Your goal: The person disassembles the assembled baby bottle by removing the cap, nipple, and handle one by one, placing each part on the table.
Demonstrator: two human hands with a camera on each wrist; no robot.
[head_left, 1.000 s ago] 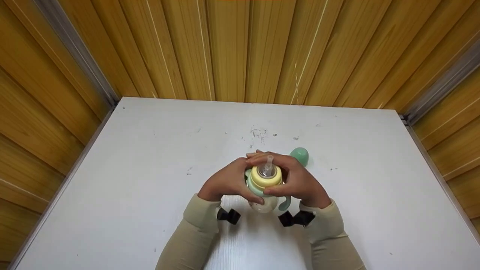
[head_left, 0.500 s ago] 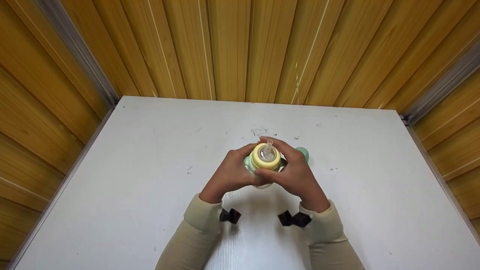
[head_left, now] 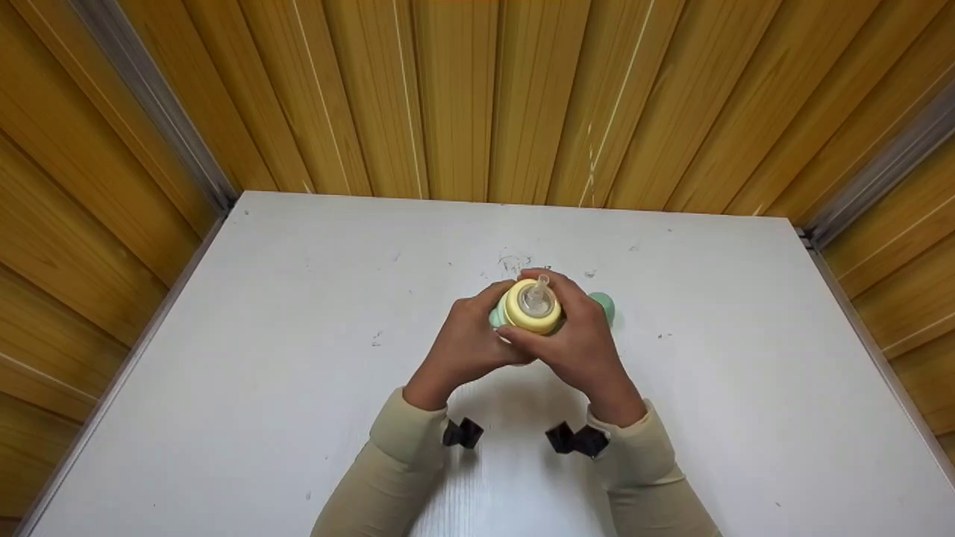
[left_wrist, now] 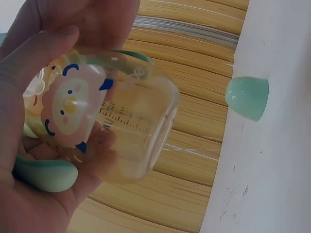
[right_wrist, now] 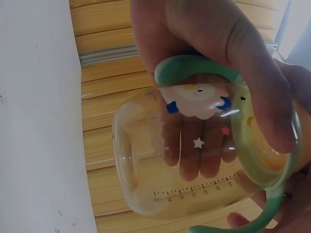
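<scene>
A clear baby bottle [left_wrist: 131, 116] with a printed cartoon sheep, green side handles and a yellow collar is held between both hands above the table, its clear teat [head_left: 539, 291] pointing up. My left hand [head_left: 468, 333] grips the bottle from the left, around its body; one green handle [left_wrist: 48, 174] shows by the palm in the left wrist view. From the right, my right hand [head_left: 576, 328] curls around the yellow collar [head_left: 531, 322], thumb across the near side. In the right wrist view, fingers show through the clear wall of the bottle. The far fingers are partly hidden in the head view.
On the white table [head_left: 298, 335], just beyond my right hand, stands a rounded green cap [head_left: 604, 307], partly hidden in the head view. Wood-patterned walls [head_left: 455, 97] rise behind the table and along both sides. A black wrist mount [head_left: 462, 432] sits at each sleeve.
Both hands have lifted the bottle and carried it away from the body. My left hand has shifted its grip lower around the bottle. Over the last half second, the bottle has moved slightly right.
</scene>
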